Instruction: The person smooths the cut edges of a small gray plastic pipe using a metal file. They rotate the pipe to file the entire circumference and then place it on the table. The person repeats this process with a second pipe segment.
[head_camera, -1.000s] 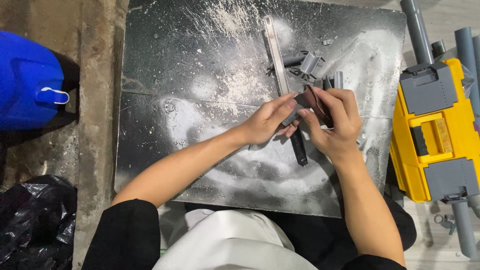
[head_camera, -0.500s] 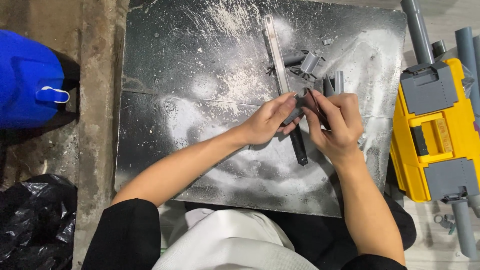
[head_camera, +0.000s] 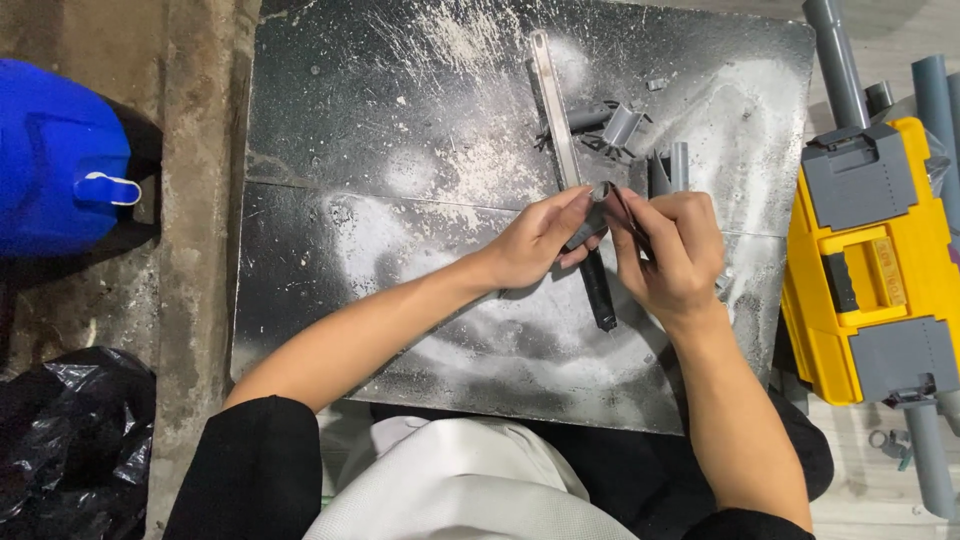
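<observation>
My left hand (head_camera: 535, 240) pinches a small grey plastic piece (head_camera: 592, 226) between thumb and fingers over a dusty black board (head_camera: 400, 300). My right hand (head_camera: 675, 250) grips a thin dark tool (head_camera: 624, 212) whose tip rests against the top of that piece. Beneath both hands lies a saw with a long metal blade (head_camera: 553, 105) and a black handle (head_camera: 600, 295). What kind of tool the thin one is cannot be made out.
Grey pipe offcuts (head_camera: 622, 125) and short upright pieces (head_camera: 672, 165) lie on the board beyond my hands. A yellow and grey toolbox (head_camera: 870, 260) and long grey pipes (head_camera: 835, 60) sit at the right. At the left are a blue container (head_camera: 55, 160) and a black bag (head_camera: 70, 440).
Both hands stay in place over the saw. The right hand's fingers have shifted slightly and the thin tool now tilts more upright against the grey piece.
</observation>
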